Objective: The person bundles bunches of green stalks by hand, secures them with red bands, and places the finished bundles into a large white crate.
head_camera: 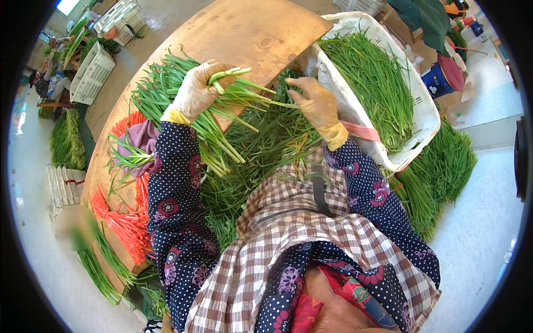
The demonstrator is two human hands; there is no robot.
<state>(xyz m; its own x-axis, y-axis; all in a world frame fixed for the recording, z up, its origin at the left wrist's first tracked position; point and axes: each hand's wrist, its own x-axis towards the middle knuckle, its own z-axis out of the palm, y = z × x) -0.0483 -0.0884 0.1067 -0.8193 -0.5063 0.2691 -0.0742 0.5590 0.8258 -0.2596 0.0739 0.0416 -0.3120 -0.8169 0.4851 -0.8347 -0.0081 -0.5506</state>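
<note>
My left hand (199, 91), in a pale glove with a yellow cuff, is closed around a few garlic chive stalks (227, 75), their pale ends sticking out past the fingers. Beneath it, a loose heap of garlic chives (160, 87) spreads over the wooden table (250, 25), with stem ends hanging past the edge. My right hand (316, 106), gloved too, hovers to the right with fingers apart. One pale stalk tip reaches its thumb side; whether they touch is unclear. Loose green leaves (258, 141) cover my lap and the space below the table edge.
A white plastic crate (429, 120) full of chives stands close on my right, with bundled chives (445, 166) beside it. Red plastic ties (120, 224) and a purple cloth (139, 141) lie on the table at left. Another person (54, 83) sits among crates at far left.
</note>
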